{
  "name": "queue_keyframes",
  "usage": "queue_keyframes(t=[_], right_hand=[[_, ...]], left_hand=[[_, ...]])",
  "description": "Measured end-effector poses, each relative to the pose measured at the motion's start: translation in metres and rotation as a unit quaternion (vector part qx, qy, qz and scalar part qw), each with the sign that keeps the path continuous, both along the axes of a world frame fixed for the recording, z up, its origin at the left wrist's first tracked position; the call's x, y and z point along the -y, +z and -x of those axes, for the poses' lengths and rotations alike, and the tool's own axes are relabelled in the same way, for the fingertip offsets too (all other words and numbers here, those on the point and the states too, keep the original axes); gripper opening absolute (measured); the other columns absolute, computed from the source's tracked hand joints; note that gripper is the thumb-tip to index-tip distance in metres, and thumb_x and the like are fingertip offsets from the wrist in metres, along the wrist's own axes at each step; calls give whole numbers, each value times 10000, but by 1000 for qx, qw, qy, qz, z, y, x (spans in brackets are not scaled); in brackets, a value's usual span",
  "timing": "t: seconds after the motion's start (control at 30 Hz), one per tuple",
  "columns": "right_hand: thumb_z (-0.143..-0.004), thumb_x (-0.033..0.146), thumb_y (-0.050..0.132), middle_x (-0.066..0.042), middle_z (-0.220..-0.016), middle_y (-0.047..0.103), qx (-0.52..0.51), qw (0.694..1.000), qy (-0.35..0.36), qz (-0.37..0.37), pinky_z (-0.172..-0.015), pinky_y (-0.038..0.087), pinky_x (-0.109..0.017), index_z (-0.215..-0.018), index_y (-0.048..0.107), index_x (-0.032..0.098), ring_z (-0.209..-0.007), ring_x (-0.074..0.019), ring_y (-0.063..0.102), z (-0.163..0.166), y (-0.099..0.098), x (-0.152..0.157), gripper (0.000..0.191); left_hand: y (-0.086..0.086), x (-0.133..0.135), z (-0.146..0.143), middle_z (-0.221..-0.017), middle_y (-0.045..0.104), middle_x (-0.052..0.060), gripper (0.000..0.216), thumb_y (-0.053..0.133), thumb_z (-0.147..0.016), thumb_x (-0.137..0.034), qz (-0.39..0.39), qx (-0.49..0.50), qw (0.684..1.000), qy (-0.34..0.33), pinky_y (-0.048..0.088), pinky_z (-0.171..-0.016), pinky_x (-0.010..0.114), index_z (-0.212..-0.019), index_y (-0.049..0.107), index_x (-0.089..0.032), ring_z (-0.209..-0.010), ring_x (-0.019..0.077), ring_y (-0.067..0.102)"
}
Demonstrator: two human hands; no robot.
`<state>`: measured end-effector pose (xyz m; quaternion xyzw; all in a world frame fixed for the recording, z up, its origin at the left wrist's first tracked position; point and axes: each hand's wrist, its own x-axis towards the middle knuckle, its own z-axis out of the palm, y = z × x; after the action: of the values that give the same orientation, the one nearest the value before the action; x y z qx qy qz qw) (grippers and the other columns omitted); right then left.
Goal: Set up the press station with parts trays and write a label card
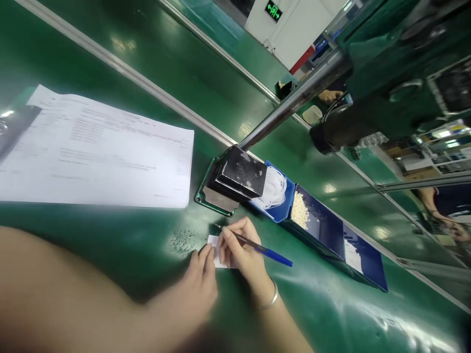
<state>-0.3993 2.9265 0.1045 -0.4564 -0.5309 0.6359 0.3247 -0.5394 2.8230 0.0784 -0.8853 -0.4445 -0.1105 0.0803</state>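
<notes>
My right hand [241,245] is closed round a blue-capped pen [274,256], its tip pointing up and left, just beyond a small white slip of paper [222,261]. Whether the tip touches anything I cannot tell. The slip lies flat on the green tabletop, partly covered by both hands. Fingertips of my left hand [201,277] are bent close together and press on the slip's left edge. Left of the slip, small dark specks [184,240] are scattered over the tabletop. A bracelet [274,294] is on my right wrist.
Printed sheets [110,157] on a clipboard lie at left. Beyond my hands stands a black block-shaped base [241,171] with a metal post [294,105]. Blue bins [289,203] with white loops, cream pieces and white items run rightwards. Another person's hand [447,223] shows at far right.
</notes>
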Motion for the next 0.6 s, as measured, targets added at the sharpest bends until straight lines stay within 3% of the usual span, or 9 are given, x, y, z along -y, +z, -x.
queue_keyframes(t=[0.1, 0.2, 0.4, 0.6], right_hand=[[-974, 381, 592, 23, -657, 644, 21, 1000, 1, -12, -312, 349, -173, -847, 396, 229, -409, -117, 589, -3, -1, 7, 278], [-990, 328, 569, 23, -637, 642, 44, 998, 12, -49, -336, 346, -188, -835, 392, 235, -410, -118, 588, -7, -3, 11, 253], [-987, 239, 565, 31, -647, 640, 39, 982, -94, -162, -370, 369, -224, -847, 364, 257, -403, -116, 564, -10, 1, 17, 246], [-972, 299, 573, 45, -538, 601, 83, 991, -17, -100, -448, 439, -225, -827, 384, 250, -462, -133, 610, -3, -3, 21, 243]], left_hand=[[14, -4, 7, -1217, 701, 170, 509, 659, -804, -549, 1, -5, 1000, -16, 447, -1004, 482, -1135, 751, -173, -1212, 372, 609], [21, -7, 10, -1222, 703, 133, 478, 662, -785, -514, 3, -11, 1000, -25, 442, -1035, 489, -1133, 756, -201, -1228, 368, 599], [3, -2, 4, -1246, 686, 156, 464, 673, -762, -471, 14, 38, 999, -13, 361, -1141, 532, -1109, 761, -176, -1290, 401, 544], [-4, 8, 9, -1435, 565, 143, 519, 633, -852, -321, 139, 190, 972, 2, 387, -1152, 533, -1359, 609, -213, -1428, 388, 380]])
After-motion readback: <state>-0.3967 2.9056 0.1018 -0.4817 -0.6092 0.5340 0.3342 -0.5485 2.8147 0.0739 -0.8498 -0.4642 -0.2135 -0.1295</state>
